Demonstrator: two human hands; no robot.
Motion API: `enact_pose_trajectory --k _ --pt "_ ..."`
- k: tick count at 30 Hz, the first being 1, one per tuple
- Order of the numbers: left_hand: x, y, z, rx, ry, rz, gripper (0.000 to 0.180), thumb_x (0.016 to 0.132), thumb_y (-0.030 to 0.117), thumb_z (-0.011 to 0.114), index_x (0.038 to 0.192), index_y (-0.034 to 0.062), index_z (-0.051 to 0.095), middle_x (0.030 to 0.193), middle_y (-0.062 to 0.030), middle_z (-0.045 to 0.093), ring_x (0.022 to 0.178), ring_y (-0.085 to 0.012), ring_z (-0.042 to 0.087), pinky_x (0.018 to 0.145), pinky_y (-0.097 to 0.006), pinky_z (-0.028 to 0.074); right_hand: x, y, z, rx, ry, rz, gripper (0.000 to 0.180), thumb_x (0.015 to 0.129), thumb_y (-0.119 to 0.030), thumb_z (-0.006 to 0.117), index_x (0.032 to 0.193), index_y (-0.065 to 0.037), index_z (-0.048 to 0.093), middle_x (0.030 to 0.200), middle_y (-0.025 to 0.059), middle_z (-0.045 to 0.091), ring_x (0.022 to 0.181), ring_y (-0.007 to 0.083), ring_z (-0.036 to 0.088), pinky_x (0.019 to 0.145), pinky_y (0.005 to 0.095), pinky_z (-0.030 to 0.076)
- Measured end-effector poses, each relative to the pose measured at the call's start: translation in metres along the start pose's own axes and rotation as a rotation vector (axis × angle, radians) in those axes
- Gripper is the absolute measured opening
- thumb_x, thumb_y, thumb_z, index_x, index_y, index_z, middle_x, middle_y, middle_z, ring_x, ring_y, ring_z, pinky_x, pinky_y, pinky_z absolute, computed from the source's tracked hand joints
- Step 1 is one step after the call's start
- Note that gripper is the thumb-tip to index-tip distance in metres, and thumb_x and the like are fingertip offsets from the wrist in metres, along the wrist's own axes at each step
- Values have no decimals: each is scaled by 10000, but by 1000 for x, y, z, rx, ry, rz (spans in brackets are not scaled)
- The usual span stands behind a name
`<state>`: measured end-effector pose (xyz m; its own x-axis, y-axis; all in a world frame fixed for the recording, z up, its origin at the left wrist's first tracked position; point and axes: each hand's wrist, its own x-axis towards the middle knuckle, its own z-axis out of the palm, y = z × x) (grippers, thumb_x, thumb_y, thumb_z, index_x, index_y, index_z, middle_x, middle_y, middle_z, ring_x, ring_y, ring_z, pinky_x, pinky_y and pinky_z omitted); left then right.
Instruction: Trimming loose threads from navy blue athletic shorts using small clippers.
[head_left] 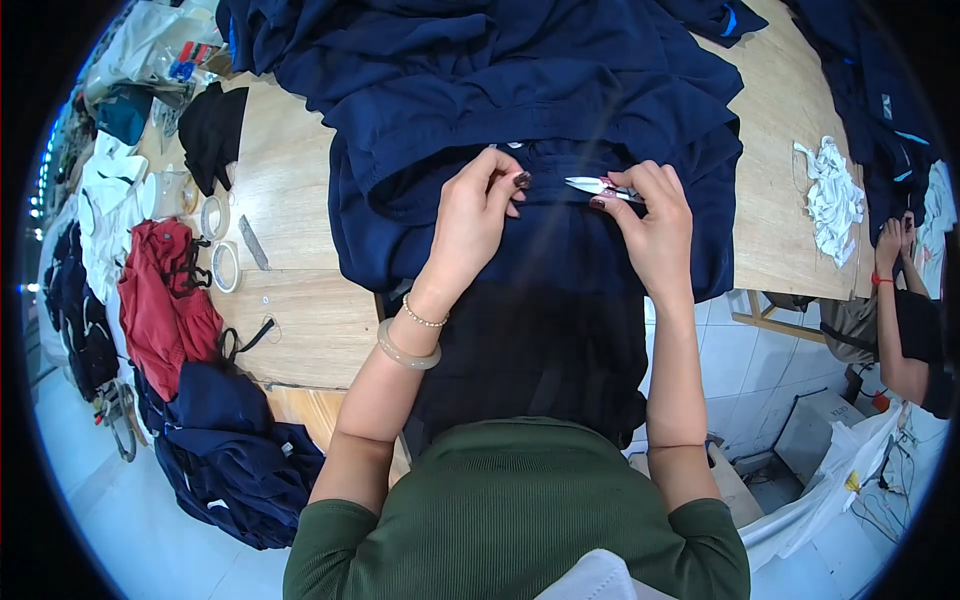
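Observation:
Navy trousers [540, 235] with a gathered elastic waistband lie in front of me, their waist opening toward my hands. My right hand [650, 200] grips small thread snips [590, 185], whose silver blades point left over the waistband. Close to the blade tips, my left hand [480, 200] has its thumb and fingers pinched together above the cloth. Whatever is in that pinch, perhaps too fine to see, I cannot make out. A beaded bracelet and a pale bangle [408, 348] circle my left wrist.
More navy garments [480, 40] heap up at the far side of the wooden table [285, 200]. Tape rolls [226, 266], a red garment [165, 300] and black cloth [210, 130] lie left. White ruffled fabric [832, 200] is right, near another person's hands [892, 240].

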<state>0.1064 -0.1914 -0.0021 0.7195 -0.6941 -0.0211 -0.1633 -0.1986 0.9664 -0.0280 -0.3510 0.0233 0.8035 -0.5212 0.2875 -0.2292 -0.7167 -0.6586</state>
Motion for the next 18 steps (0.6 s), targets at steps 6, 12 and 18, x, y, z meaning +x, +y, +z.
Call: enact_pose_trajectory --k 6,12,18 --pt "-4 -8 6 -149 36 -61 79 981 10 535 927 -28 579 825 -56 622 713 -92 593 638 -233 510 1 -3 3 -34 -20 -77 204 717 -84 784 852 -37 638 809 36 580 768 230 509 672 336 448" --pt "2 -4 7 -153 44 -36 68 974 8 543 929 -31 576 780 -61 634 664 -91 585 606 -232 497 7 -12 9 -195 -8 -207 215 700 -105 791 825 -80 618 814 15 552 768 215 504 652 316 468" --pt "4 1 8 -163 19 -50 79 983 13 532 932 -25 579 803 -47 622 698 -85 579 625 -226 497 9 -16 11 -228 -56 -226 217 710 -100 784 833 -85 606 821 22 543 775 219 508 660 323 473"
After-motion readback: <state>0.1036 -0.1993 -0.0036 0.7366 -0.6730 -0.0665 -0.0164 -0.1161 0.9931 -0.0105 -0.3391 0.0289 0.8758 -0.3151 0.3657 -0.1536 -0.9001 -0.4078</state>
